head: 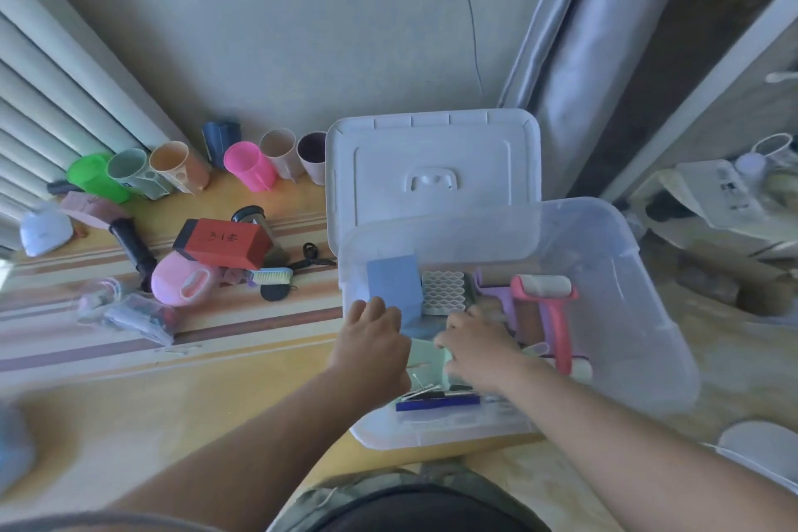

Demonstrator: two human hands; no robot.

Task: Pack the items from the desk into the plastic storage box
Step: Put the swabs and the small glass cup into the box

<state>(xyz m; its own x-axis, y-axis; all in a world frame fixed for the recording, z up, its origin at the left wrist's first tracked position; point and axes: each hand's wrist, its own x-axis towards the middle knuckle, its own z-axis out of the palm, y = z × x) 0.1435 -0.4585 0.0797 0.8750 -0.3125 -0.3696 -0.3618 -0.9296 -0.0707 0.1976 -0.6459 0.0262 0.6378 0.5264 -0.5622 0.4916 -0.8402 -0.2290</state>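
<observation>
The clear plastic storage box [626, 315] stands at the desk's right end, its white lid [432, 168] leaning behind it. Inside lie a blue box [395, 287], a white honeycomb piece [443, 292], a pink lint roller [557, 311], a purple roller [496, 294] and a dark blue flat item [436, 402]. Both of my hands are inside the box. My left hand [373, 341] rests against the blue box's lower edge. My right hand [475, 343] presses on a pale green item [427, 359]; its fingers are blurred.
On the desk to the left stand several cups [250, 166], with a red box [224, 244], a black cylinder [131, 244], a pink case [179, 281], a small brush [272, 274] and clear bags [129, 311]. A curtain [583, 56] hangs behind the box.
</observation>
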